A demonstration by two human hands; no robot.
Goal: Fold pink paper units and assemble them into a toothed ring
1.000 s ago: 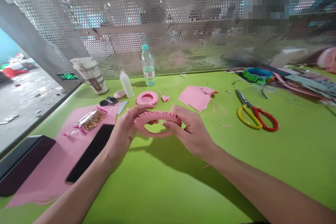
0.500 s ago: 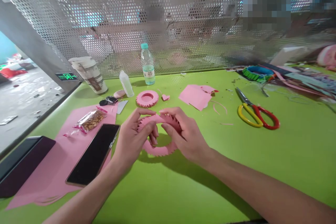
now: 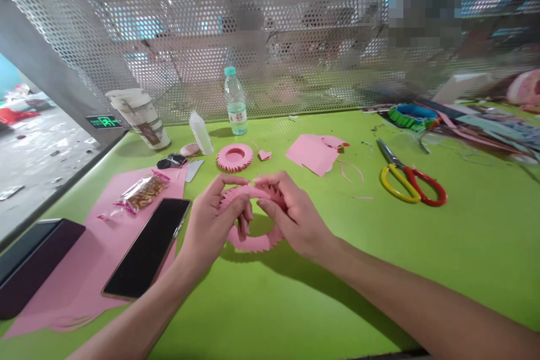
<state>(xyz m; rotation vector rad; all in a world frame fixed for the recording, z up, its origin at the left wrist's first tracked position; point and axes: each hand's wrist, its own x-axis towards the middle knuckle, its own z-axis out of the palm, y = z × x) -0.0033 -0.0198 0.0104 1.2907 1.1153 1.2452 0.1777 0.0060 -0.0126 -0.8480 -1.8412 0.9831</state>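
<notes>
Pink toothed paper ring (image 3: 252,243) here, pinched at its top arc between my left hand (image 3: 211,219) and right hand (image 3: 295,215), just over the green tabletop (image 3: 379,270). A second toothed ring (image 3: 235,157) lies flat beyond it, and my phone (image 3: 145,248) sits near my left hand.

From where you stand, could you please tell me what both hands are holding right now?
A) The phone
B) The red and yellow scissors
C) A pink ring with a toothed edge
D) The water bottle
C: the left hand and the right hand both pinch the pink ring with a toothed edge, whose lower curve hangs below their fingers.
</notes>
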